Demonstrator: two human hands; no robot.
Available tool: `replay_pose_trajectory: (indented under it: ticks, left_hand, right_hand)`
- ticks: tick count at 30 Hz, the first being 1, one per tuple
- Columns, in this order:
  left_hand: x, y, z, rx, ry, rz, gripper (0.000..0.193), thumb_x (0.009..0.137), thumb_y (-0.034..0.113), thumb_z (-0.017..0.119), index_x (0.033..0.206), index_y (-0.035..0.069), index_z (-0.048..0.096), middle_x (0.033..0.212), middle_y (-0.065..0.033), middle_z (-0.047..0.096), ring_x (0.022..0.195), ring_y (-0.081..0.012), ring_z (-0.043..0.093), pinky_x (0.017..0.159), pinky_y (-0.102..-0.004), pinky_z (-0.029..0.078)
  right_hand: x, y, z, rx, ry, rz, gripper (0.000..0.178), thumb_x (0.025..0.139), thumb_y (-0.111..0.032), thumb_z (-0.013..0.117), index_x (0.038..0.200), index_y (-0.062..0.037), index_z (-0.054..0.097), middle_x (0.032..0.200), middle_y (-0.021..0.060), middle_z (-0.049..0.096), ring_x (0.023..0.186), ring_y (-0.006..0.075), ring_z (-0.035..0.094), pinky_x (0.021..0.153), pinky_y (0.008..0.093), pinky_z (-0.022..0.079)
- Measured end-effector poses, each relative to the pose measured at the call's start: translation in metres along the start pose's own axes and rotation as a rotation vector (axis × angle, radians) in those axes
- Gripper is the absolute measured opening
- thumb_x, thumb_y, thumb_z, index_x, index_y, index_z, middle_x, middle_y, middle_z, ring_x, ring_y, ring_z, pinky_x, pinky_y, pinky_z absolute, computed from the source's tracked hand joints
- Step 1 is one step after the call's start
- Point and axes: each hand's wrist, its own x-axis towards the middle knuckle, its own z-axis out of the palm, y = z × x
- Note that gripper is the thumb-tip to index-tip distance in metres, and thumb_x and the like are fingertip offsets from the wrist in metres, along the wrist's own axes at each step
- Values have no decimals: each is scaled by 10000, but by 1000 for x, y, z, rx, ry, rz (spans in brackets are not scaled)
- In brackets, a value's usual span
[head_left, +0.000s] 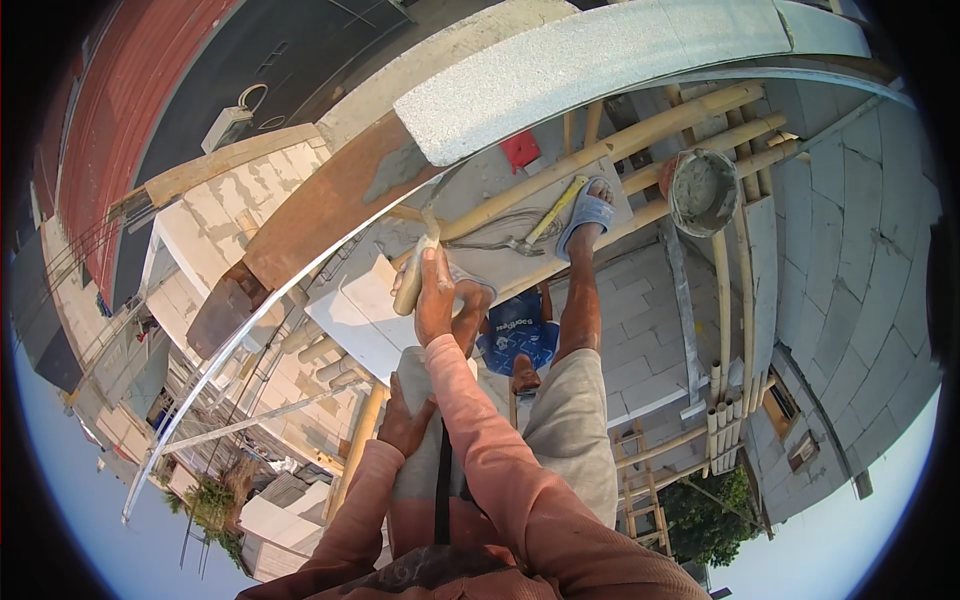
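Observation:
My right hand (pixel 435 297) is wrapped round the thick wooden handle of a trowel (pixel 409 278). Its narrow metal part points away from me, toward the wall top, and the blade is seen only in part. Beyond it, a patch of wet grey mortar (pixel 396 172) lies on a brown board (pixel 330 200). Beside the mortar, a long pale block (pixel 600 70) runs off to the right. My left hand (pixel 405 418) lies on my left leg with its fingers stretched out and nothing in it.
My sandalled feet stand on a pale platform (pixel 365 325). A hammer (pixel 552 220) with a yellow handle lies there beside coiled wire (pixel 495 228). A mortar bucket (pixel 705 192) stands by bamboo poles (pixel 650 130). Below is a person in a blue shirt (pixel 518 328).

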Motion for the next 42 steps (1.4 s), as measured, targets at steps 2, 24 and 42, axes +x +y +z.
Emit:
replay_pose_trajectory:
  ticks: [2, 24, 42]
  left_hand:
    - [3, -8, 2, 15, -9, 13, 1146, 929, 589, 631, 1604, -74, -15, 1616, -365, 241, 1494, -458, 321, 1231, -442, 287]
    - [-2, 10, 15, -129, 48, 7, 1147, 912, 575, 657, 1609, -68, 11, 1596, -387, 262, 1494, -466, 311, 1233, -444, 265]
    - [-9, 27, 9, 38, 1, -43, 1164, 920, 604, 632, 1597, -100, -1, 1635, -363, 184, 1529, -441, 248, 1257, -431, 221]
  right_hand:
    - [-4, 16, 15, -31, 16, -19, 513, 1088, -448, 480, 1391, -37, 522, 846, 75, 602, 665, 154, 620, 620, 291, 528]
    - [1, -131, -104, 96, 136, -14, 510, 1043, -579, 509, 1057, -71, 552, 776, 65, 550, 554, 171, 536, 497, 307, 436]
    - [102, -106, -37, 290, 179, -258, 488, 998, -548, 614, 1134, -83, 555, 758, 73, 561, 531, 180, 532, 475, 308, 432]
